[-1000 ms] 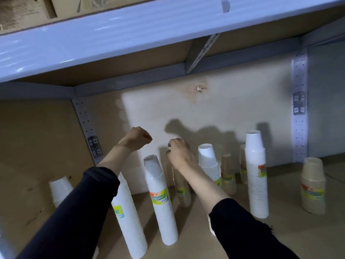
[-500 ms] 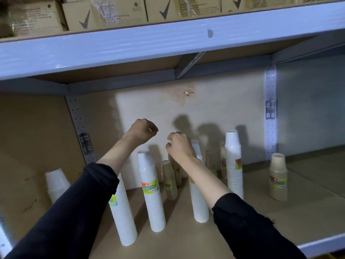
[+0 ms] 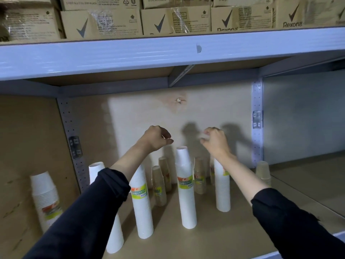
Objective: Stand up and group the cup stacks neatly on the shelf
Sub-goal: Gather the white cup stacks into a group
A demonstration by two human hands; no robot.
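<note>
Head view, left hand: I saw my left hand [image 3: 155,137] raised above the cup stacks, fingers curled loosely inward, thumb and fingertips close together but pinching nothing I could make out.
Head view, right hand: my right hand [image 3: 214,140] was up at about the same height, fingers bent and bunched; something pale and blurred sat at the fingertips, and I could not tell whether it was gripped or what it was.
Head view, sleeves: both forearms came out of dark sleeves [image 3: 89,212] pushed back below the elbow.
Head view, shelf: the shelf board [image 3: 214,238] was brown, with a pale panel behind it.
Head view, middle white stack: a tall white cup stack [image 3: 185,191] stood upright between my hands, with a yellow-green label around it.
Head view, left white stack: a second white stack [image 3: 141,206] stood upright under my left forearm, partly hidden by it.
Head view, nearest white stack: another stack [image 3: 114,238] stood near the front edge, mostly behind my left sleeve.
Head view, right white stack: a white stack [image 3: 222,187] stood upright below my right wrist.
Head view, brown stacks: short brown stacks [image 3: 158,186] stood farther back between the white ones.
Head view, far-right brown stack: one brown stack [image 3: 263,172] stood apart to the right.
Head view, far-left stack: a wide white stack [image 3: 45,195] stood alone, well apart, beyond the perforated post [image 3: 71,131].
Head view, upper shelf: cardboard boxes [image 3: 168,19] lined the shelf above.
</note>
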